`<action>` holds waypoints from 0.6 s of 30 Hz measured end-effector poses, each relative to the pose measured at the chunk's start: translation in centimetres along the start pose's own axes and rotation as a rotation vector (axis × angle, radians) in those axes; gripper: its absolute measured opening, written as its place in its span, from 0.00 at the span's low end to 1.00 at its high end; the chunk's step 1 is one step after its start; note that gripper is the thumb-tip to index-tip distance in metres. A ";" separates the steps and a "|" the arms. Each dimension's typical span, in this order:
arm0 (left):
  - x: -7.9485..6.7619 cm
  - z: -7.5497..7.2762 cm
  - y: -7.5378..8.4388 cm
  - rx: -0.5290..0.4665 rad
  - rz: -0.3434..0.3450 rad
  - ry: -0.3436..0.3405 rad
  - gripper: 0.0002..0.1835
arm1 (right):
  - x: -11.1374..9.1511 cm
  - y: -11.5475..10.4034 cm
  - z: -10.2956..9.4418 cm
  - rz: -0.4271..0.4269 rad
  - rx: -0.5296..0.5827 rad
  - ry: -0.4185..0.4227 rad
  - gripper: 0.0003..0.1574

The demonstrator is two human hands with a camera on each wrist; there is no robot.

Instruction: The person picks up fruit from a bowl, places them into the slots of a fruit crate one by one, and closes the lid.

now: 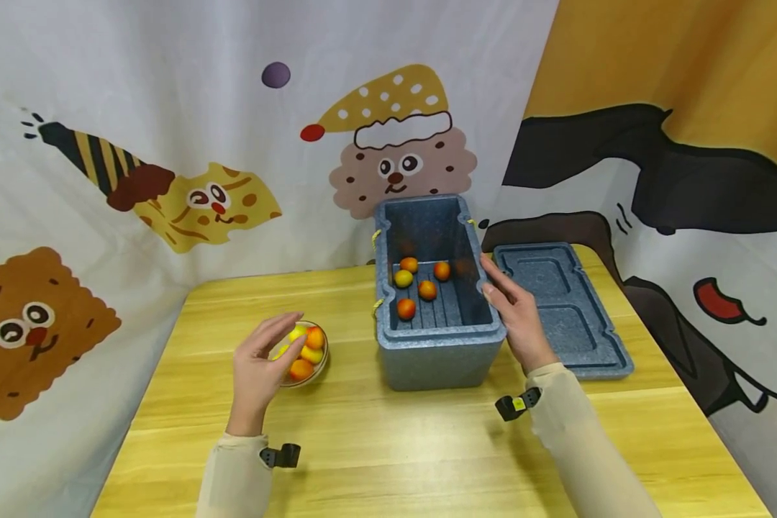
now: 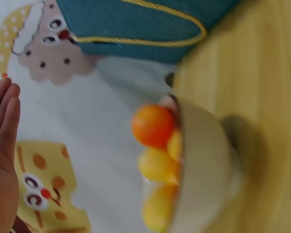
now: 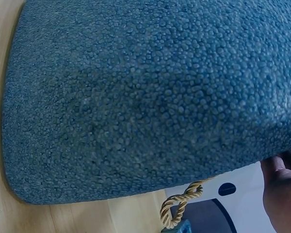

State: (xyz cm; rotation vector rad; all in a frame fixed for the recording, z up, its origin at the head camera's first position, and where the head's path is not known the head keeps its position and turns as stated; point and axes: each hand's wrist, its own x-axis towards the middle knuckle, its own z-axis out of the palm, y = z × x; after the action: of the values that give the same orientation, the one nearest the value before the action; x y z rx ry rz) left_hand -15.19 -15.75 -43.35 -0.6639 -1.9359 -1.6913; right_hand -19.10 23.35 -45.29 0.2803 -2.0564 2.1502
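My left hand's empty, thumb apart, by the bowl, right hand gripping the box; that orange fruit looks light but slick, so I'd pinch its middle.

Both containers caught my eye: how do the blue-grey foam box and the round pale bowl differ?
The foam box is large and rectangular; the pale bowl, small and round. Orange and yellow fruits lie spread across the box's floor; other fruits rise above the bowl's rim. Both stand uncovered.
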 end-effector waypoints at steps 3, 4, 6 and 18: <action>-1.3 -0.7 -0.6 0.041 -0.053 0.013 0.20 | 0.0 -0.1 0.0 0.002 0.001 0.005 0.31; -1.6 -0.9 -0.8 0.049 -0.072 0.017 0.20 | 0.0 -0.1 0.0 0.001 0.002 0.004 0.31; -2.3 -1.3 -1.1 0.067 -0.110 0.019 0.20 | 0.0 0.0 0.0 -0.003 0.006 -0.002 0.31; -6.1 -3.2 -5.7 0.224 -0.235 0.027 0.23 | -0.1 0.0 0.0 -0.008 0.007 -0.009 0.31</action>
State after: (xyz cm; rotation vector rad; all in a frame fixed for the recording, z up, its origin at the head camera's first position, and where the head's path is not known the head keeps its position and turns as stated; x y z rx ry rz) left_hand -14.07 -19.92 -51.16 -0.3395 -2.2126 -1.5707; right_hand -19.04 23.36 -45.35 0.2991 -2.0488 2.1562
